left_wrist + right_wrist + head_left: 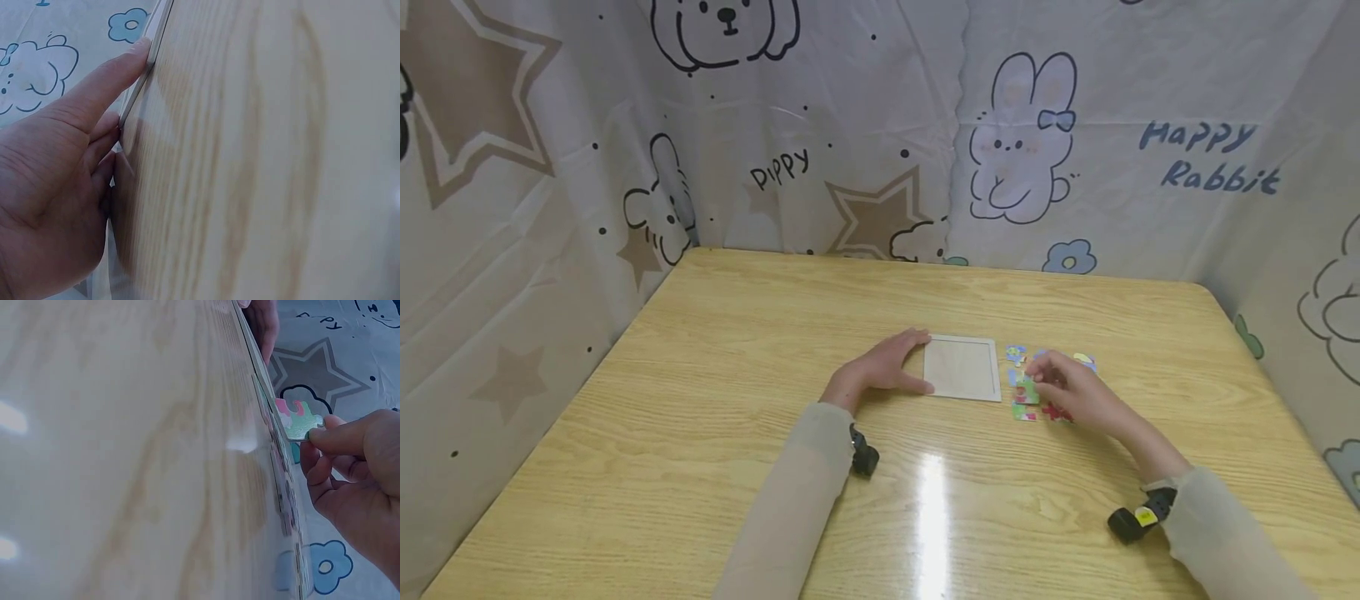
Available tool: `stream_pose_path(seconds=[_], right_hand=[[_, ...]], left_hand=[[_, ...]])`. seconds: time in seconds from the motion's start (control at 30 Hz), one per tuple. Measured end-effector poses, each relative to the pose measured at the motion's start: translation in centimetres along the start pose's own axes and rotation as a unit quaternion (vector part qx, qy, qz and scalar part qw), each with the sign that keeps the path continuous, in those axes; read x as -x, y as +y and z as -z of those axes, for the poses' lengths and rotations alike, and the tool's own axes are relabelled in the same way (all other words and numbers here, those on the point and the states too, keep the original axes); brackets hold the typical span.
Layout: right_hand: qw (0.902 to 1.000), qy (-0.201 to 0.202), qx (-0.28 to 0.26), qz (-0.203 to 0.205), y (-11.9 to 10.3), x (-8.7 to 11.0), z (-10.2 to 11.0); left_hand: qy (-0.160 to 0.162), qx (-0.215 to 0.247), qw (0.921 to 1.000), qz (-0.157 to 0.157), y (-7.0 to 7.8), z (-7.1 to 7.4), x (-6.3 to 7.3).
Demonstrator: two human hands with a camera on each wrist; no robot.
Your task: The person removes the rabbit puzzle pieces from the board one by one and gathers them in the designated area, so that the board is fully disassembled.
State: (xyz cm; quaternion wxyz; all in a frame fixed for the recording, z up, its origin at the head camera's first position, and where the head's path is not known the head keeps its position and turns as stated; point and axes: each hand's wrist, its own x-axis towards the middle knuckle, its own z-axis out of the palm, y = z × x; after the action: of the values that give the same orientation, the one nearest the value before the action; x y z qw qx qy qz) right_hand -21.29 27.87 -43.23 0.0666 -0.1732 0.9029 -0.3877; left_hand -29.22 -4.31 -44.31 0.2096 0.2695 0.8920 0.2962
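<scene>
In the head view my left hand (887, 364) lies at the left side of a pale, square puzzle tray (961, 367), thumb and fingers spread. Its fingertips touch the tray's two left corners. The left wrist view shows the thumb (103, 87) straight against the tray's thin edge. Right of the tray, my right hand (1075, 396) pinches a green jigsaw piece (300, 424) with pink parts between thumb and fingers. That piece is raised and tilted above other jigsaw pieces (1024, 412), some of them partly hidden by the hand.
The jigsaw pieces lie in a loose group, including a blue flowered one (1015, 354) and a red one (1057, 412). All stand on a light wood-grain table (700, 400). A printed cloth (865, 125) hangs behind and beside it.
</scene>
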Motion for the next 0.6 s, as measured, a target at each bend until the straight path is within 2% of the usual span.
stream_pose_path(seconds=[0.33, 0.6], right_hand=[[0.9994, 0.022, 0.023, -0.014, 0.9, 1.8, 1.1], [0.9978, 0.034, 0.039, -0.041, 1.5, 3.4, 2.0]], left_hand=[[0.002, 0.008, 1.0000, 0.004, 0.3, 0.1, 0.2], [0.001, 0.005, 1.0000, 0.002, 0.2, 0.0, 0.2]])
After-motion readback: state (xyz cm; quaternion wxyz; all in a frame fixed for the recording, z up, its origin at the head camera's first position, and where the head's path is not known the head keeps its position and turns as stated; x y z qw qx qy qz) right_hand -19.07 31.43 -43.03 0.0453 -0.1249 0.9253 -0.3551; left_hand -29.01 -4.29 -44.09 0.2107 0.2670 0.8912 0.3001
